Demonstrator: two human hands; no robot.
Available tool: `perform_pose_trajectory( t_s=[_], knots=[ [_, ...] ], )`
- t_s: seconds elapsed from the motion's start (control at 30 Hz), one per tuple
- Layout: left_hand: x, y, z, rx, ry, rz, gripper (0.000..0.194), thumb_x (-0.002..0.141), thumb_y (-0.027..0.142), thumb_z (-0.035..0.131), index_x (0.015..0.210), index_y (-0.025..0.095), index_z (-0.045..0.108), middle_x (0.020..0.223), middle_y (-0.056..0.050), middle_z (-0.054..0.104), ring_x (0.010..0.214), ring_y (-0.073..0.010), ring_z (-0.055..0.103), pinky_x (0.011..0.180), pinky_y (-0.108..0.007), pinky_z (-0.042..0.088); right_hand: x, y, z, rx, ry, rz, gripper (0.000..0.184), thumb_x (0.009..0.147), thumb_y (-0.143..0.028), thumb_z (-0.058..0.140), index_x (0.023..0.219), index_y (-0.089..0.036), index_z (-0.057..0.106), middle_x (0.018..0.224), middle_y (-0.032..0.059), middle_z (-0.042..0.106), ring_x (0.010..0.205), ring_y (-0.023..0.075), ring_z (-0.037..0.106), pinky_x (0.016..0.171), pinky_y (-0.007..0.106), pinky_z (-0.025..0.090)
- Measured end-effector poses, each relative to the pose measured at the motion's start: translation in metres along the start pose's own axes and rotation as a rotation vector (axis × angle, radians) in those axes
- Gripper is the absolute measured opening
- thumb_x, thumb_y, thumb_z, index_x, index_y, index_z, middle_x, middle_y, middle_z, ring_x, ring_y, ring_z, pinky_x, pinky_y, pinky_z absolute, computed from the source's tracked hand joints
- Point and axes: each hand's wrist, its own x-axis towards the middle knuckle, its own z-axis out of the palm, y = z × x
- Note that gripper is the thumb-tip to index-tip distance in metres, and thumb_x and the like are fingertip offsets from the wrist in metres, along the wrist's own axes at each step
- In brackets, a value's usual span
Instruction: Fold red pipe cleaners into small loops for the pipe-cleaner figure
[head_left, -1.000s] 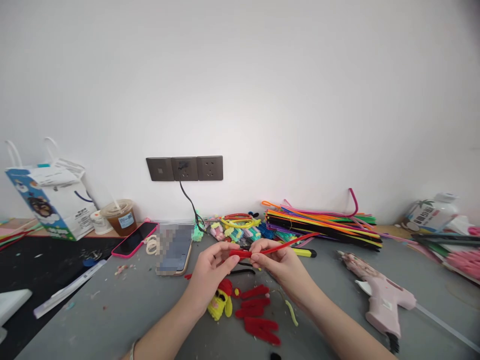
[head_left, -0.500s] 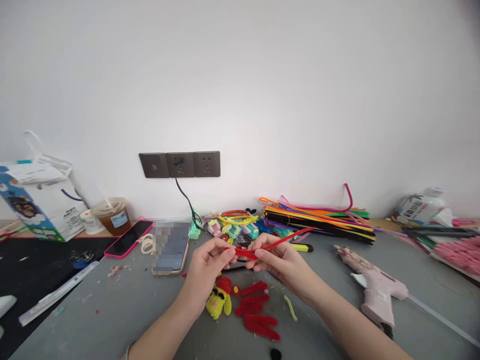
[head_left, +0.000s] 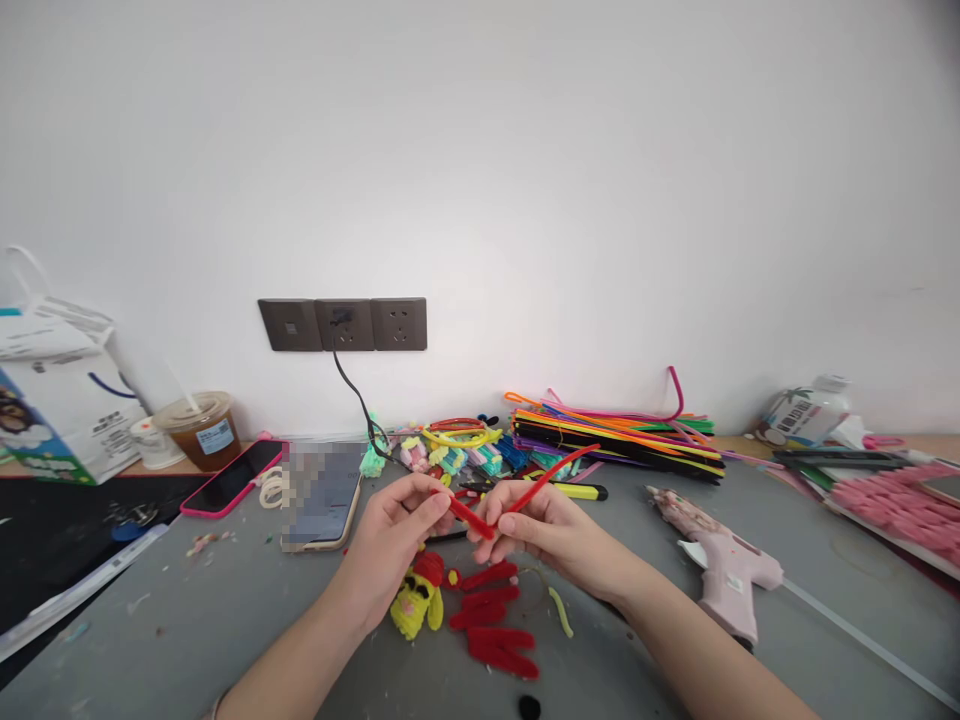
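Between my two hands is a red pipe cleaner [head_left: 555,470], bent where the right fingers pinch it. My left hand [head_left: 409,520] grips its folded end between thumb and fingers. My right hand [head_left: 536,525] pinches it at the bend, and its long free end points up to the right. Below the hands on the grey table lie a yellow figure's head with a red cap [head_left: 418,597], several folded red pipe cleaner pieces [head_left: 499,650] and a short yellow-green piece [head_left: 560,612]. A black fuzzy bit [head_left: 529,707] lies at the front edge.
Behind are a bundle of coloured pipe cleaners [head_left: 622,440] and a yellow cutter [head_left: 581,491]. A pink glue gun [head_left: 731,580] lies right. Two phones [head_left: 236,480] and an iced drink [head_left: 202,435] stand left. A socket panel [head_left: 343,325] is on the wall.
The red pipe cleaner has gone from nearly straight between the fingers to a sharper bend, its left part now sloping down to the right hand. The view has shifted slightly to the right.
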Motion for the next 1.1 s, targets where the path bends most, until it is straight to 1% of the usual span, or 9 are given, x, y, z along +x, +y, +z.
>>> perform_pose_trajectory(
  t_s=[0.1, 0.2, 0.4, 0.57, 0.63, 0.77, 0.9, 0.97, 1.1],
  knots=[
    [0.0006, 0.0004, -0.0010, 0.008, -0.024, 0.000, 0.038, 0.062, 0.047, 0.090, 0.072, 0.016, 0.070, 0.066, 0.002, 0.064, 0.065, -0.0098, 0.057, 0.067, -0.021, 0.049, 0.0001, -0.0012, -0.0005, 0.000, -0.004, -0.037, 0.022, 0.090, -0.034, 0.073, 0.088, -0.015, 0.062, 0.088, 0.0068, 0.077, 0.080, 0.0138, 0.074, 0.075, 0.022, 0.055],
    [0.0009, 0.0012, -0.0015, 0.027, -0.028, -0.003, 0.039, 0.062, 0.048, 0.089, 0.072, 0.016, 0.070, 0.067, 0.001, 0.063, 0.066, -0.0108, 0.058, 0.068, -0.022, 0.048, 0.0004, -0.0034, 0.0009, -0.008, -0.020, -0.047, 0.021, 0.090, -0.033, 0.073, 0.087, -0.016, 0.061, 0.088, 0.0076, 0.077, 0.082, 0.0144, 0.073, 0.075, 0.023, 0.054],
    [-0.0006, 0.0026, -0.0015, 0.076, -0.059, -0.009, 0.037, 0.066, 0.049, 0.087, 0.073, 0.016, 0.071, 0.066, 0.001, 0.062, 0.067, -0.0119, 0.056, 0.067, -0.022, 0.047, -0.0017, -0.0081, 0.0033, -0.043, -0.098, -0.004, 0.025, 0.089, -0.037, 0.072, 0.086, -0.014, 0.066, 0.091, 0.0102, 0.078, 0.083, 0.0148, 0.072, 0.074, 0.023, 0.052],
    [-0.0023, -0.0006, -0.0041, 0.145, -0.088, -0.016, 0.035, 0.070, 0.048, 0.084, 0.074, 0.017, 0.071, 0.068, 0.000, 0.063, 0.067, -0.0124, 0.056, 0.063, -0.022, 0.045, -0.0026, -0.0087, 0.0038, -0.051, -0.171, 0.052, 0.027, 0.093, -0.039, 0.067, 0.083, -0.014, 0.061, 0.088, 0.0112, 0.078, 0.079, 0.0130, 0.072, 0.070, 0.020, 0.051],
    [-0.0021, -0.0029, -0.0054, 0.166, -0.097, -0.024, 0.034, 0.071, 0.048, 0.084, 0.076, 0.017, 0.072, 0.068, -0.001, 0.063, 0.066, -0.0121, 0.056, 0.063, -0.022, 0.045, -0.0022, -0.0077, 0.0044, -0.044, -0.193, 0.071, 0.029, 0.092, -0.040, 0.067, 0.082, -0.014, 0.059, 0.084, 0.0109, 0.077, 0.075, 0.0133, 0.073, 0.067, 0.020, 0.051],
    [0.0000, -0.0040, -0.0054, 0.169, -0.104, -0.065, 0.034, 0.071, 0.048, 0.083, 0.079, 0.017, 0.073, 0.070, -0.001, 0.064, 0.065, -0.0118, 0.055, 0.062, -0.022, 0.045, -0.0014, -0.0049, 0.0049, -0.021, -0.237, 0.104, 0.030, 0.094, -0.042, 0.064, 0.083, -0.016, 0.055, 0.074, 0.0072, 0.076, 0.055, 0.0114, 0.070, 0.055, 0.018, 0.049],
    [0.0016, 0.0004, -0.0031, 0.135, -0.068, -0.046, 0.038, 0.065, 0.048, 0.087, 0.078, 0.016, 0.074, 0.066, 0.000, 0.063, 0.063, -0.0112, 0.053, 0.061, -0.021, 0.043, -0.0014, -0.0048, 0.0049, 0.001, -0.184, 0.133, 0.031, 0.095, -0.046, 0.061, 0.088, -0.019, 0.048, 0.067, 0.0018, 0.075, 0.044, 0.0103, 0.066, 0.047, 0.017, 0.047],
    [0.0016, 0.0018, -0.0025, 0.127, -0.052, -0.035, 0.038, 0.064, 0.048, 0.088, 0.078, 0.016, 0.073, 0.065, 0.000, 0.063, 0.064, -0.0116, 0.053, 0.061, -0.021, 0.043, -0.0016, -0.0054, 0.0050, -0.006, -0.154, 0.137, 0.033, 0.095, -0.049, 0.061, 0.090, -0.020, 0.046, 0.066, 0.0011, 0.074, 0.044, 0.0105, 0.066, 0.046, 0.017, 0.046],
    [0.0009, 0.0008, -0.0039, 0.135, -0.036, -0.002, 0.036, 0.067, 0.047, 0.086, 0.078, 0.016, 0.071, 0.066, 0.000, 0.063, 0.066, -0.0126, 0.054, 0.064, -0.022, 0.043, -0.0020, -0.0055, 0.0048, -0.031, -0.121, 0.145, 0.035, 0.094, -0.051, 0.061, 0.090, -0.020, 0.046, 0.069, 0.0015, 0.075, 0.050, 0.0115, 0.069, 0.048, 0.017, 0.045]
  ],
)
